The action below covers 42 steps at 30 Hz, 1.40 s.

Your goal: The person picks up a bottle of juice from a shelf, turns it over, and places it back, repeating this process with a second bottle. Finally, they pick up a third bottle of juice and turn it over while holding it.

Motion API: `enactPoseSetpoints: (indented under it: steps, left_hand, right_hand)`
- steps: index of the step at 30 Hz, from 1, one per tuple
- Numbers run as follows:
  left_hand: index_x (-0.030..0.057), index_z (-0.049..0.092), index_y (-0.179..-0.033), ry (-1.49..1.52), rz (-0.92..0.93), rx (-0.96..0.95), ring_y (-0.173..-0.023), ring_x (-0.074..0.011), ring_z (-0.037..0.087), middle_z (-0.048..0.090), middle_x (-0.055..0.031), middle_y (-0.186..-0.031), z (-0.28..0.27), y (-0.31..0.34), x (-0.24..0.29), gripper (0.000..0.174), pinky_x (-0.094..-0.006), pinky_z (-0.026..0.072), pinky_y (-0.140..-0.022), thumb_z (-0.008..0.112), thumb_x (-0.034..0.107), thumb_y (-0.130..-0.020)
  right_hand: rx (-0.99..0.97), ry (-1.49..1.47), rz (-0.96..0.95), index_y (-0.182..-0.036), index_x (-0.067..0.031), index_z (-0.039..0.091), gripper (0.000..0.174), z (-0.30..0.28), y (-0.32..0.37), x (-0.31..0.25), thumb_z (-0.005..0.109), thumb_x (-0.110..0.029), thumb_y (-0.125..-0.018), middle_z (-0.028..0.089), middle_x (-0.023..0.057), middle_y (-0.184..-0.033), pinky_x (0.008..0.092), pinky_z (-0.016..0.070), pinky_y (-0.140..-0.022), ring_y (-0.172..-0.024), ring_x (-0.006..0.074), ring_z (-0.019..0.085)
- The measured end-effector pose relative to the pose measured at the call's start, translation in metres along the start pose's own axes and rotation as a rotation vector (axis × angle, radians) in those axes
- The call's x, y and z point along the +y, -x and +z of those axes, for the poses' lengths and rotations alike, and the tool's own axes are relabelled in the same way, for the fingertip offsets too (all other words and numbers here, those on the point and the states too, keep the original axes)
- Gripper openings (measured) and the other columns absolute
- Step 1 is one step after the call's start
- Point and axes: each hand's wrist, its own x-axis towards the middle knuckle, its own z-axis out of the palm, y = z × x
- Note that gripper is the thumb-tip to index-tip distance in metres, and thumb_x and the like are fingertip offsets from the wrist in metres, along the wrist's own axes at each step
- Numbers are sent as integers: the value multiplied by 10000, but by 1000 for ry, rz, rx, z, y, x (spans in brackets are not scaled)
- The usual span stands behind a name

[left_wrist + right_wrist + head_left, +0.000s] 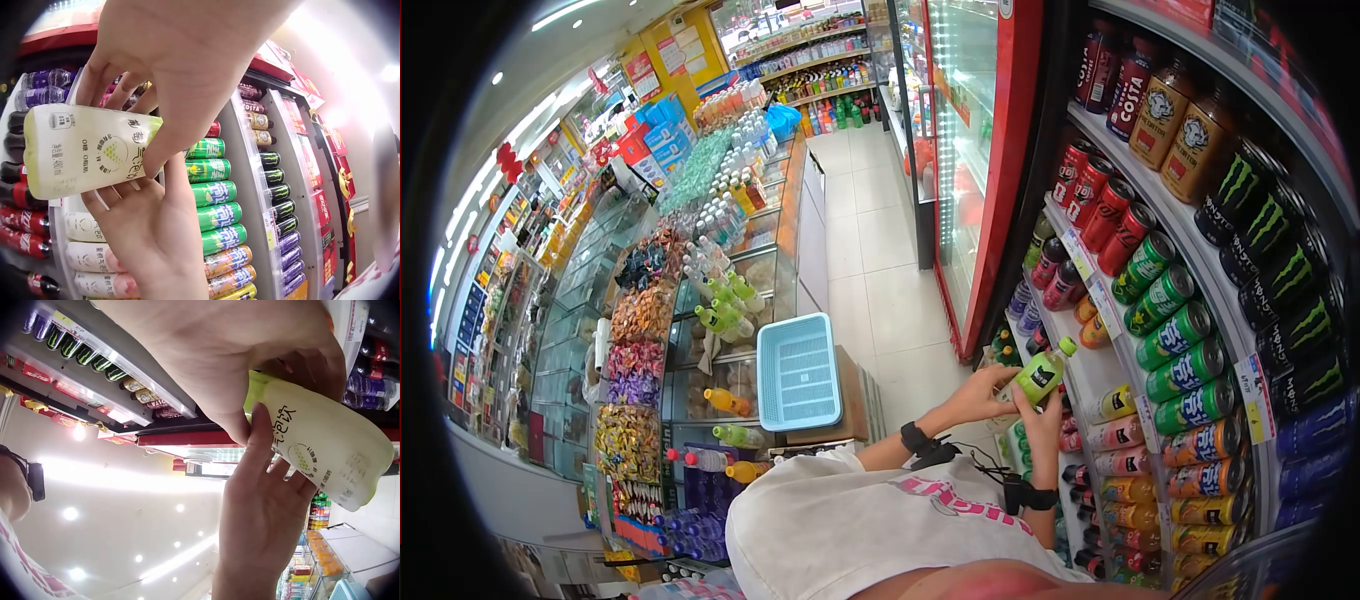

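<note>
A pale green drink bottle (1040,378) with a bright green cap is held in both hands in front of the drinks shelves. My left hand (984,392) grips it from the left, and my right hand (1040,415) holds it from below in the head view. In the left wrist view the bottle (87,150) lies sideways, its white label with grape print turned to the camera. There the left thumb presses on the label, and the right hand (153,228) supports it beneath. The right wrist view shows the bottle (331,447) tilted, with the left hand (262,494) under it.
Shelves of cans and bottles (1180,370) stand close on the right. An open red-framed cooler door (990,150) is ahead. To the left, a light blue basket (800,372) sits on a cardboard box (855,395) beside a glass counter with candy and bottles.
</note>
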Motion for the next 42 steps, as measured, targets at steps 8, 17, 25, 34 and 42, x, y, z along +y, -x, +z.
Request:
enactPoseSetpoints:
  steps: [8,17,25,34,42]
  left_hand:
    - [-60,644,-1264,7,-35,-9,-883,-310,673,699,-216,-1019,-2,-2,-5,684,-385,542,-812,873,272,-711]
    - [-43,579,-1315,-10,-105,-95,-1046,-273,690,692,-185,-1140,1,-1,-17,695,-390,562,-926,875,136,-712]
    - [-39,548,-1374,-8,-63,-123,-1089,-283,675,668,-197,-1208,5,-3,-9,728,-391,549,-952,862,161,-748]
    - [-37,665,-1210,-19,-88,-118,-911,-286,683,700,-179,-1043,24,-14,-23,658,-375,558,-813,911,301,-701]
    - [-17,774,-1040,141,-179,-144,-666,-132,661,750,-78,-789,42,-26,-52,592,-321,519,-604,910,463,-722]
  right_hand:
    - [-71,20,56,-1261,33,611,516,-3,-2,13,802,-276,-894,700,129,-1139,346,519,-906,-1026,209,674]
    - [-100,52,71,-1261,23,607,511,-1,1,19,813,-212,-856,699,134,-1138,353,516,-912,-1022,221,678]
    - [-96,68,82,-1280,27,601,501,-12,3,23,795,-184,-869,692,139,-1154,350,504,-927,-1060,230,666]
    - [-7,-117,64,-1514,5,352,651,-37,4,31,700,-129,-980,543,165,-1411,381,443,-1092,-1293,261,555]
    - [109,14,104,-1396,11,517,503,-64,22,20,711,-185,-975,611,167,-1324,364,506,-1032,-1221,237,611]
